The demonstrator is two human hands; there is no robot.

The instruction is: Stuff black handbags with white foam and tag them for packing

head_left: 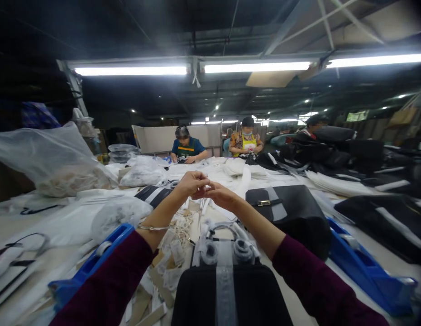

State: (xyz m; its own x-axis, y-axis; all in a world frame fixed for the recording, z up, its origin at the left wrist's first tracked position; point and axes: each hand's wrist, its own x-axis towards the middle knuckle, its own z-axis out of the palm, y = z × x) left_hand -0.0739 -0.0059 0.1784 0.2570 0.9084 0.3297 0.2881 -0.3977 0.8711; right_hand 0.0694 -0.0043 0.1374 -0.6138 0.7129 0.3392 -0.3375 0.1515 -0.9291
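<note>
My left hand (194, 182) and my right hand (219, 192) meet at mid-picture, above the worktable. The fingertips of both are pinched together and touch or nearly touch. A thin pale string (199, 215) hangs down from between them; its upper part is hidden by the fingers. Below and nearest me stands a black bag (197, 294) with a clear plastic strip down its middle. Behind its top edge lie plastic-wrapped handles or straps (227, 246). A tangle of beige strings (181, 226) lies to the left of these, under my left forearm.
Blue plastic holders (105, 253) flank me, another blue holder (366, 267) being on the right. A black bag with a gold buckle (295, 213) lies beside my right forearm. Clear plastic bags (122, 217) cover the left. Co-workers (188, 147) sit across the table.
</note>
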